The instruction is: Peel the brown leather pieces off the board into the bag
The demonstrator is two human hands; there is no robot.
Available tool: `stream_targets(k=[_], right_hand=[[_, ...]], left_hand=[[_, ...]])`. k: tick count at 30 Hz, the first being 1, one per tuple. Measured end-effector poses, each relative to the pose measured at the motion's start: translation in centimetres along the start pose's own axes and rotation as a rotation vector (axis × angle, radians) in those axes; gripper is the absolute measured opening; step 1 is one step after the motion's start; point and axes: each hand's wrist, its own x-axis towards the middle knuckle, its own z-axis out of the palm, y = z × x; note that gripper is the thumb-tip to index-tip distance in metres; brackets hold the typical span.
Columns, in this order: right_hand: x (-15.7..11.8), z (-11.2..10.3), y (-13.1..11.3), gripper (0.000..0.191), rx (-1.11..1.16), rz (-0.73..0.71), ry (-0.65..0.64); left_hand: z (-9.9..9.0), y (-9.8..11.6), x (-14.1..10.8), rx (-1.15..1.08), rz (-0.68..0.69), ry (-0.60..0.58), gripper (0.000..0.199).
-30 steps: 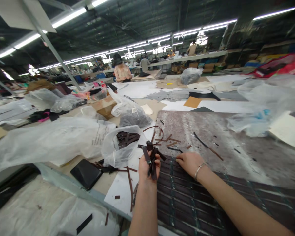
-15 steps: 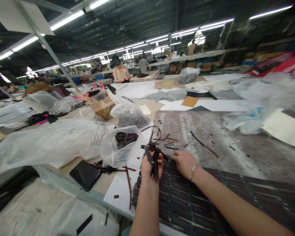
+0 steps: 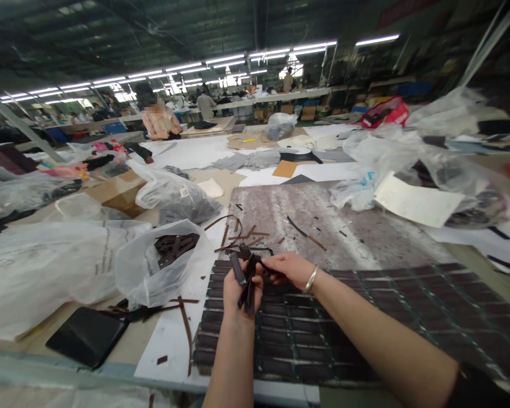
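Note:
My left hand (image 3: 240, 286) is closed around a bunch of dark brown strips (image 3: 249, 283), their ends sticking out above and below the fingers. Wearing a silver bracelet (image 3: 310, 279), my right hand (image 3: 289, 267) reaches in from the right, its fingertips pinched on a dark strip beside the bunch. Below both hands lie rows of dark brown pieces (image 3: 365, 306) set side by side on a grey-brown board (image 3: 276, 201). To the left stands an open clear plastic bag (image 3: 140, 280) with similar dark strips (image 3: 176, 246) inside.
Thin brown offcuts (image 3: 250, 235) lie loose on the board. A black flat object (image 3: 87, 337) rests near the table's front edge. More plastic bags (image 3: 187, 195) stand farther back, and a white sheet (image 3: 416, 195) lies at the right. A person (image 3: 159, 120) works across the tables.
My view has turned to the right. The right hand has moved from the rows of pieces up to the bunch in my left hand, which still grips the strips.

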Motion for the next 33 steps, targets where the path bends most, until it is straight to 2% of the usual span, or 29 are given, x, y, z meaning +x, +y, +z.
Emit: stream_targets(k=[2,5,8,10,14,22,30,33], right_hand=[[-0.2,-1.7,0.1,0.031,-0.017,-0.049,0.017],[-0.9,-5.3,0.4,0.03,-0.196,-0.12,0.16],[-1.7,-8.0,1.1,0.028,-0.465,-0.097,0.279],[-2.1,-8.7,1.4,0.028,-0.604,-0.054,0.321],[-1.8,-8.3,1.4,0.028,-0.812,-0.014,0.379],[-0.5,-7.4,1.0,0.022,-1.057,-0.009,0.378],[-0.7,-5.7,0.7,0.02,-1.402,-0.079,0.481],[-1.5,-4.6,1.1,0.017,-1.551,-0.224,0.513]], left_hand=[[-0.1,0.1,-0.1,0.014,-0.027,-0.025,0.014],[-0.3,0.4,-0.1,-0.018,-0.04,-0.021,0.012],[-0.3,0.7,0.1,-0.054,-0.013,0.019,0.008],[-0.3,0.8,0.2,-0.056,-0.005,0.031,0.006],[-0.2,0.6,0.4,-0.033,0.0,0.039,0.006],[-0.1,0.6,0.1,-0.02,0.009,0.049,0.006],[0.2,0.1,0.2,0.001,-0.011,0.055,0.006],[0.3,-0.2,-0.1,-0.007,0.001,0.07,0.004]])
